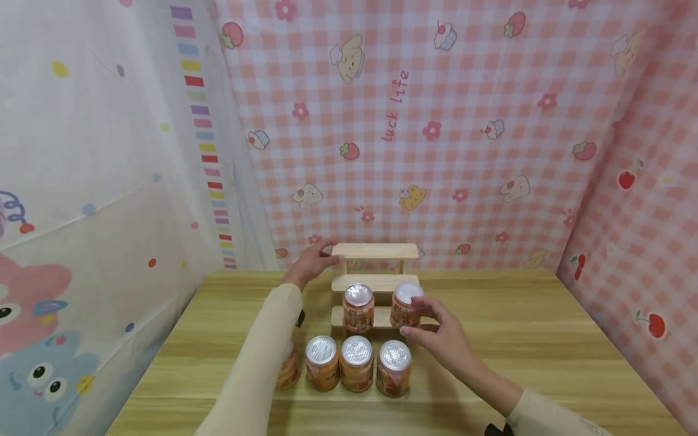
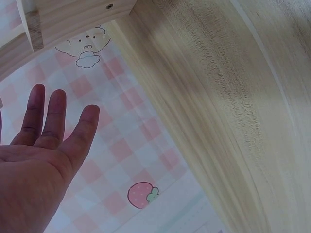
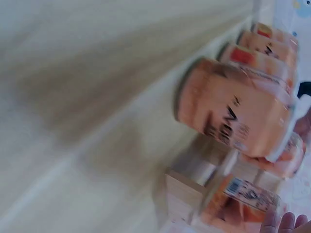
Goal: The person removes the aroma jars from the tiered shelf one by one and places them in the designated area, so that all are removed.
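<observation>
A small three-step wooden rack (image 1: pixel 375 250) stands at the back of the table. My left hand (image 1: pixel 315 264) is at the left end of its top step, fingers extended; in the left wrist view, that hand (image 2: pixel 46 145) has its fingers spread. Two jars of orange fruit with silver lids are on the lowest step: a left jar (image 1: pixel 358 312) and a right jar (image 1: pixel 402 315). Around the right jar's side my right hand (image 1: pixel 444 336) is spread, thumb low in front and fingers near the lid. Only fingertips (image 3: pixel 286 222) show beside this jar (image 3: pixel 243 206) in the right wrist view.
Several similar jars stand in a row in front of the rack, among them a right-end jar (image 1: pixel 394 369) and a left-end jar (image 1: pixel 288 369) partly behind my left sleeve. The wooden table (image 1: pixel 491 339) meets a pink checked cloth (image 1: pixel 469 181) at the back.
</observation>
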Motion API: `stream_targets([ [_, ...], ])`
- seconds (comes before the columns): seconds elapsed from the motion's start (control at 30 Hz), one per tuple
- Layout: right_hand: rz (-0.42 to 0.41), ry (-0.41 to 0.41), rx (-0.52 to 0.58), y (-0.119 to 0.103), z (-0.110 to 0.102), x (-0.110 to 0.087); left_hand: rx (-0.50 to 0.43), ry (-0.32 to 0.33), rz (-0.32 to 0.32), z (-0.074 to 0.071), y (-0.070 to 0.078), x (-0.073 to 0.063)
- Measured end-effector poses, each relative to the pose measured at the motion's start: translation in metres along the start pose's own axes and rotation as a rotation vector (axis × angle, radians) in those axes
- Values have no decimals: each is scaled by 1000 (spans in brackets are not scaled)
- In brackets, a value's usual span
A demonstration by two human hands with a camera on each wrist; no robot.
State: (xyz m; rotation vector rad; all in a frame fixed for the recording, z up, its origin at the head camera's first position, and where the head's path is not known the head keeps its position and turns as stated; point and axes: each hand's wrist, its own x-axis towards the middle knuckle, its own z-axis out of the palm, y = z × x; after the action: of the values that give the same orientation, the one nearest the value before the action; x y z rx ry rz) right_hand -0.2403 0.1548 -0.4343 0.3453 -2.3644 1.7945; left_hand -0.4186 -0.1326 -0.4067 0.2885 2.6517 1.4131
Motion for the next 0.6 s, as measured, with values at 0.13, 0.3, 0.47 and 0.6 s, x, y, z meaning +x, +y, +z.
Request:
stream_targets([
  [0.13, -30, 16, -7, -7, -6, 10, 2, -2, -6, 0, 0, 1],
  [0.3, -42, 19, -29, -8, -14, 25, 3, -4, -7, 0, -1, 2],
  [0.47, -35, 19, -49, 1, -23, 41, 8, -3, -8, 0, -1, 3],
  [0.6, -15, -7, -58, 5, -29, 50, 6, 1, -10, 0, -1, 2],
])
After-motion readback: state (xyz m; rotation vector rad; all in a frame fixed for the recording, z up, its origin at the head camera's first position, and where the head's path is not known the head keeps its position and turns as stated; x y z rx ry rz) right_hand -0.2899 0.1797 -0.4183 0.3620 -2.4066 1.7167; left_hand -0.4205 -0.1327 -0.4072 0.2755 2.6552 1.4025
